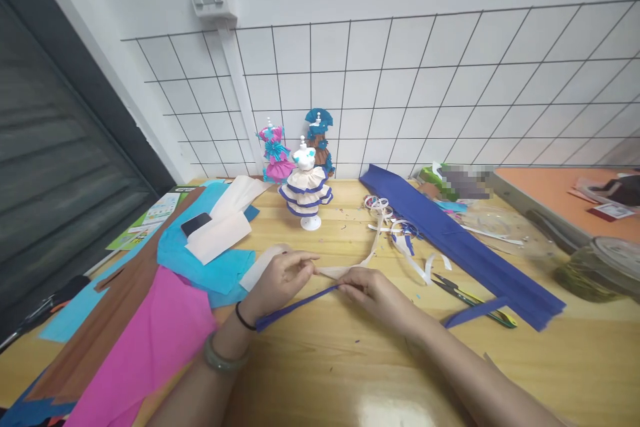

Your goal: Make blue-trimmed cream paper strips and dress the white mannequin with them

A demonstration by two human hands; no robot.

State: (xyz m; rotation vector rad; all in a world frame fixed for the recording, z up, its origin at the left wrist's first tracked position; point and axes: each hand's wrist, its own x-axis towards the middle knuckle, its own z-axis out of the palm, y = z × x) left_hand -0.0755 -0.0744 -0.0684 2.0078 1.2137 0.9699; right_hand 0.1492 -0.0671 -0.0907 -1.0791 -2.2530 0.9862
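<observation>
My left hand [283,277] is closed at the left end of a thin cream paper strip [333,271], near the middle of the table. The fingers of my right hand [373,290] pinch the strip, together with the tip of a narrow dark blue strip [300,305]. That blue strip runs left and down, passing by my left wrist. A loose cream tail curls up and away behind my right hand. Beyond both hands stands a small white dress form [304,159] in a tiered cream skirt with blue edges [306,190].
Pink [155,333], brown [115,293] and turquoise paper [200,260] lie left, with a phone [196,223]. Scissors [475,300], a wide blue sheet [460,247], curled scraps [400,227] and a tape roll [600,270] lie right. Two dressed forms [275,153] stand behind.
</observation>
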